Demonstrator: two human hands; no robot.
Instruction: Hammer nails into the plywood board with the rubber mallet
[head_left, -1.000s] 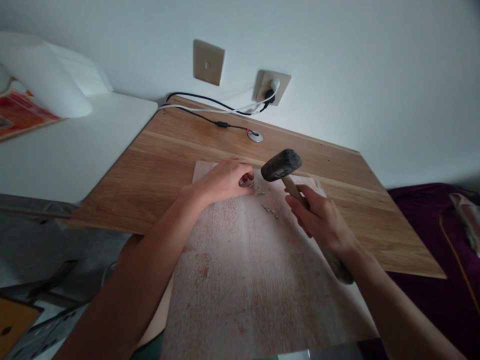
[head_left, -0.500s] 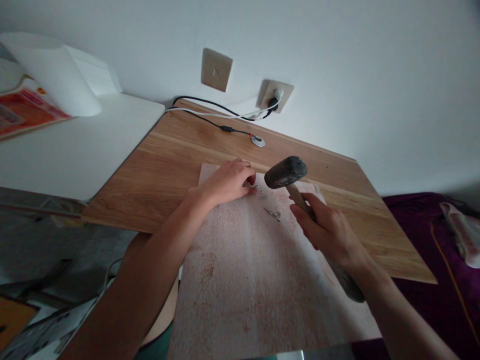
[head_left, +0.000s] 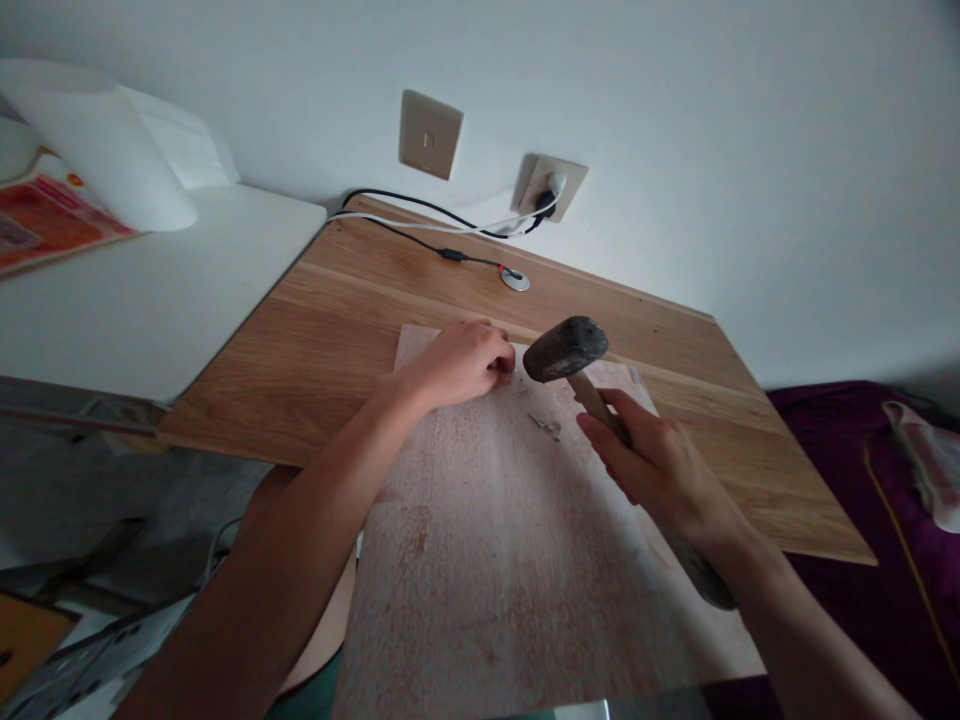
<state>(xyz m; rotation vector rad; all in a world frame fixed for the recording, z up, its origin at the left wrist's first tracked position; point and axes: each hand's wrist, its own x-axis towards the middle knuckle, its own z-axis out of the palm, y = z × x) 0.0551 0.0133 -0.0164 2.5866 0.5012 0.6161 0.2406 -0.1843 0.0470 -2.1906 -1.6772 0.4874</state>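
Gripping a wooden-handled, black-headed mallet (head_left: 566, 348), the right hand (head_left: 660, 455) holds it over a pale, reddish-flecked wooden board (head_left: 487, 540) lying on a brown wood-grain desk (head_left: 285, 370). The left hand (head_left: 466, 362) is curled over the board's far end, near small silvery metal pieces (head_left: 545, 427) on it; whether it pinches anything, I cannot tell.

The left hand (head_left: 469, 362) has drawn its fingers (head_left: 504, 351) closer together.
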